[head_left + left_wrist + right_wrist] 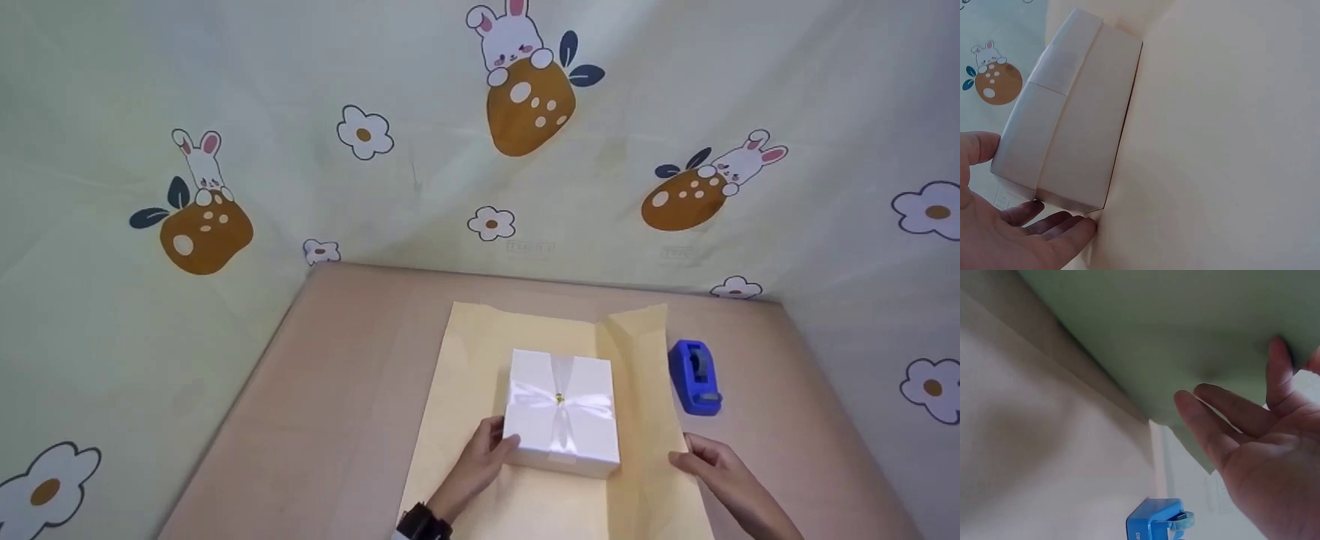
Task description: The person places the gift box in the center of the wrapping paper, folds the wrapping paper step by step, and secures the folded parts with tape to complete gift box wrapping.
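Note:
A white gift box [562,412] with a white ribbon bow sits on a sheet of yellowish wrapping paper [461,375]. My left hand [486,454] holds the box at its near left corner, thumb on the lid's edge and fingers along the side; the left wrist view shows this hand [1027,225] against the box [1081,118]. The paper's right side is lifted in a fold. Its right edge is pinched by my right hand [716,469]. Seen from below in the right wrist view, the paper's underside [1174,332] looks greenish, with the hand's [1264,433] fingers under it.
A blue tape dispenser [696,379] stands on the brown tabletop [330,390], just right of the paper. Pale cloth [420,180] printed with rabbits and flowers hangs around the table at the back and both sides.

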`<state>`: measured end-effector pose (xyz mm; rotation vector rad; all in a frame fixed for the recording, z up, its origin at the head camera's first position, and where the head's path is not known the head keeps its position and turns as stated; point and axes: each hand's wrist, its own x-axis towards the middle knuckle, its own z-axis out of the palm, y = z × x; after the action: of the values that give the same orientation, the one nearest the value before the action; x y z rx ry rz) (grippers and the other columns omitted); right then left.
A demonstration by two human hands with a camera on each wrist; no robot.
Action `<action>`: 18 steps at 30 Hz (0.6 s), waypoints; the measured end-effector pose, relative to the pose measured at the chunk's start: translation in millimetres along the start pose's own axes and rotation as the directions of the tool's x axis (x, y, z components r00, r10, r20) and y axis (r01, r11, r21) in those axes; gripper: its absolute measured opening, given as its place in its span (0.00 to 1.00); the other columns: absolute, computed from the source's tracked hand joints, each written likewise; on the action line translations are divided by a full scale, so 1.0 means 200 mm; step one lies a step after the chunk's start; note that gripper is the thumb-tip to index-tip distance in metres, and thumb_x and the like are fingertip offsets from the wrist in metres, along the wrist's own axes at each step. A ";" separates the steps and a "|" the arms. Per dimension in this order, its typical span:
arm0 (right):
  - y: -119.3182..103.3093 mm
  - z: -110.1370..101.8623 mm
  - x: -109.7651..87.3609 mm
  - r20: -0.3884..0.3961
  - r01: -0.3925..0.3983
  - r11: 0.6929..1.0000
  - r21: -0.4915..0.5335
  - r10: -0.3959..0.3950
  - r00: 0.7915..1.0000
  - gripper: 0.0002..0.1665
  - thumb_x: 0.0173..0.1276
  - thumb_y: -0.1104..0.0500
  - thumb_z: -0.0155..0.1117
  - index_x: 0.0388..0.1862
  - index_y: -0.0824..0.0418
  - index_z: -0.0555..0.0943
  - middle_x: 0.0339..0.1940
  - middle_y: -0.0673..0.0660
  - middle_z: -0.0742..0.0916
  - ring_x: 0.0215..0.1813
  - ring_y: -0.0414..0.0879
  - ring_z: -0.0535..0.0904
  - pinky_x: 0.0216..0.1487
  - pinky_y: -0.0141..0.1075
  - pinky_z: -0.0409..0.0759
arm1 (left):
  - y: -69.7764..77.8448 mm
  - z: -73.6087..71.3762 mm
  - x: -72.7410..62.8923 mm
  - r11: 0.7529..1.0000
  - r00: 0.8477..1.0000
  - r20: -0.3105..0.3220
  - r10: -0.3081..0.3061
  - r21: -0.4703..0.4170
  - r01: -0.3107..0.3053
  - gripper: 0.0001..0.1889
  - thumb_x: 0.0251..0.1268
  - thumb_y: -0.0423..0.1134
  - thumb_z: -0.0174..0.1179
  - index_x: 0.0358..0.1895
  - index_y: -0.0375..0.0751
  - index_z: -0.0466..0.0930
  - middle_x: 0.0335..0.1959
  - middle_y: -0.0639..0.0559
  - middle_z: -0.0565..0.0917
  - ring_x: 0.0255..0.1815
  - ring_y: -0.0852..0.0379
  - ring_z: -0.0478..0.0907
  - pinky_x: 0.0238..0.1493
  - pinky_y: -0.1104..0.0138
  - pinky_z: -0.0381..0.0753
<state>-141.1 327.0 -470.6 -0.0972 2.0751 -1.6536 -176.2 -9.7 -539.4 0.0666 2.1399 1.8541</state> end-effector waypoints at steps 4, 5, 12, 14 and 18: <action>0.01 0.04 -0.01 0.024 0.024 0.996 0.082 -0.026 0.999 0.30 0.75 0.54 0.43 0.64 0.78 0.60 0.45 0.56 0.86 0.45 0.48 0.84 0.46 0.37 0.81 | 0.00 0.04 -0.02 1.000 1.000 0.008 -0.005 0.024 0.005 0.31 0.66 0.49 0.52 0.63 0.30 0.59 0.63 0.32 0.67 0.65 0.37 0.64 0.64 0.49 0.64; 0.02 0.05 0.00 0.029 0.026 0.994 0.105 -0.029 0.999 0.31 0.75 0.55 0.43 0.65 0.78 0.58 0.46 0.56 0.86 0.45 0.48 0.84 0.46 0.38 0.81 | 0.00 0.05 -0.03 1.000 1.000 0.010 -0.006 0.028 0.005 0.31 0.66 0.50 0.53 0.63 0.30 0.59 0.62 0.33 0.68 0.65 0.37 0.65 0.64 0.50 0.65; 0.06 0.13 0.05 -0.050 0.070 0.981 0.184 -0.062 0.997 0.20 0.76 0.51 0.40 0.45 0.67 0.73 0.54 0.51 0.80 0.50 0.31 0.78 0.52 0.29 0.76 | 0.00 0.08 -0.04 0.998 0.998 0.028 0.049 0.043 -0.050 0.30 0.64 0.50 0.54 0.59 0.29 0.61 0.60 0.31 0.69 0.62 0.37 0.67 0.61 0.50 0.69; 0.07 0.16 0.08 -0.136 0.111 0.980 0.167 -0.089 0.987 0.24 0.77 0.50 0.37 0.41 0.69 0.71 0.60 0.58 0.76 0.53 0.29 0.74 0.56 0.29 0.73 | -0.01 0.08 -0.04 0.996 0.997 0.029 0.071 0.052 -0.072 0.29 0.64 0.50 0.55 0.57 0.29 0.62 0.58 0.32 0.70 0.60 0.37 0.69 0.60 0.50 0.70; 0.13 0.21 0.17 -0.302 0.117 0.978 0.170 -0.062 0.951 0.30 0.76 0.49 0.39 0.61 0.73 0.64 0.70 0.67 0.64 0.68 0.43 0.64 0.68 0.44 0.63 | -0.03 0.07 -0.04 0.989 0.992 0.038 0.121 0.081 -0.124 0.23 0.63 0.47 0.56 0.52 0.32 0.65 0.51 0.38 0.73 0.52 0.44 0.73 0.55 0.52 0.73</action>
<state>-148.2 284.3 -511.4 0.1279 2.1402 -2.0149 -163.5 0.4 -544.6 0.2505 2.2356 1.8157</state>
